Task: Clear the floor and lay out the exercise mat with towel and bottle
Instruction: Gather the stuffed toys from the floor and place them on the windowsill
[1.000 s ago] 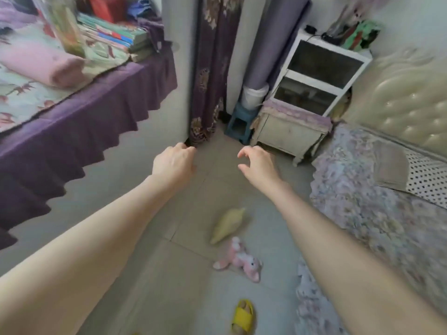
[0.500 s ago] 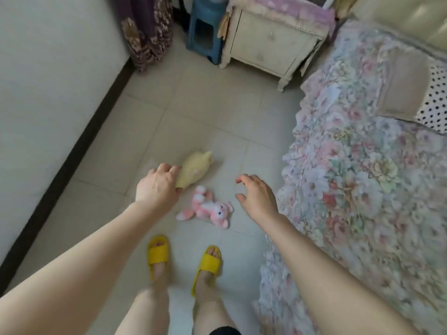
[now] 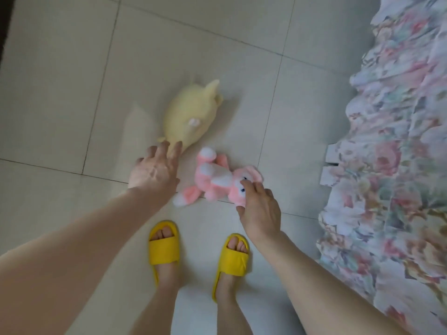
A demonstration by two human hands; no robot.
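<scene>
Two plush toys lie on the pale tiled floor. The yellow plush toy is farther from me, and the pink and white plush rabbit lies just in front of my feet. My left hand is spread, its fingertips touching the near end of the yellow toy. My right hand closes its fingers and thumb around the pink rabbit's head, which still rests on the floor. No mat, towel or bottle is in view.
My feet in yellow slippers stand just behind the toys. A bed with a floral frilled cover fills the right side. A dark skirting board runs along the far left edge.
The view has tilted down from the room to the floor. Both hands have dropped to the toys: the left now touches the yellow one, the right has closed on the pink rabbit's head.
</scene>
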